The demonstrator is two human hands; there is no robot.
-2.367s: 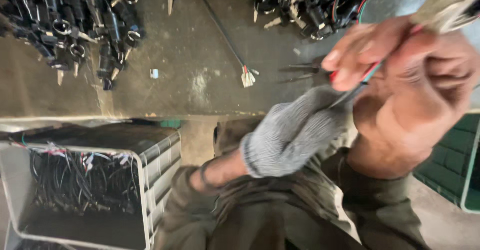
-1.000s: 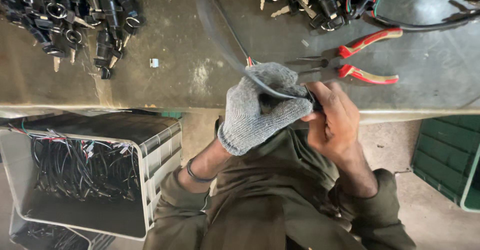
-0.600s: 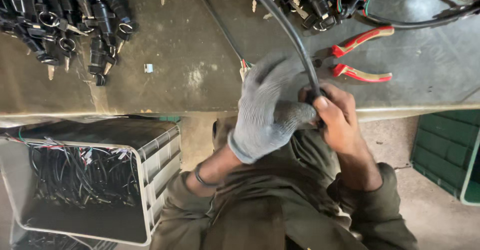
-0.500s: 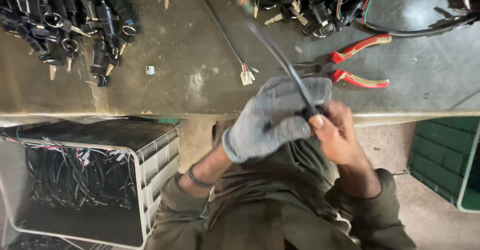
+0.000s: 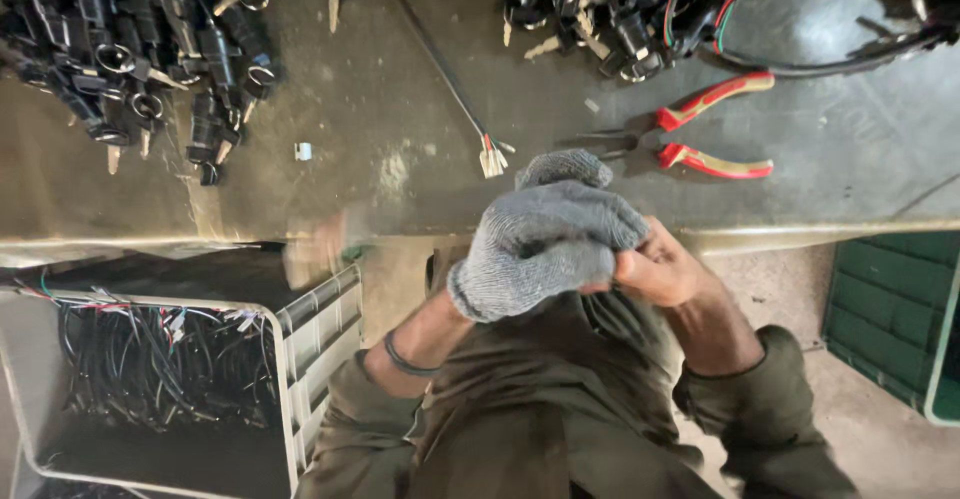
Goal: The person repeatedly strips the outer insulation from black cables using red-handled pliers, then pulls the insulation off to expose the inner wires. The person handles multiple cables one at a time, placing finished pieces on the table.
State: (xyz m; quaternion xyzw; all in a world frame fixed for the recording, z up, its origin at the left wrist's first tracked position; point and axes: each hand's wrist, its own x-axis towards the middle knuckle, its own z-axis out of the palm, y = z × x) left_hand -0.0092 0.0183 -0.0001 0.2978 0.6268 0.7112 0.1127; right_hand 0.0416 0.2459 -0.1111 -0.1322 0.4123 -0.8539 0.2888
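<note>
The left hand (image 5: 545, 244), in a grey knitted glove, is closed into a fist and pressed against the bare right hand (image 5: 665, 269) at the front edge of the workbench (image 5: 380, 174). Both hands are curled shut, but what is held between them, if anything, cannot be told, as the glove covers it. A pair of red-handled pliers (image 5: 690, 139) lies set down on the bench just beyond the hands, untouched. A thin black cable (image 5: 450, 84) with bared coloured ends lies beside it. Two heaps of black key-switch parts (image 5: 150, 49) (image 5: 620, 4) remain on the bench. A white crate (image 5: 300, 359) of finished-looking wire bundles stands below at the left, partly filled; the work is judged well short of complete.
</note>
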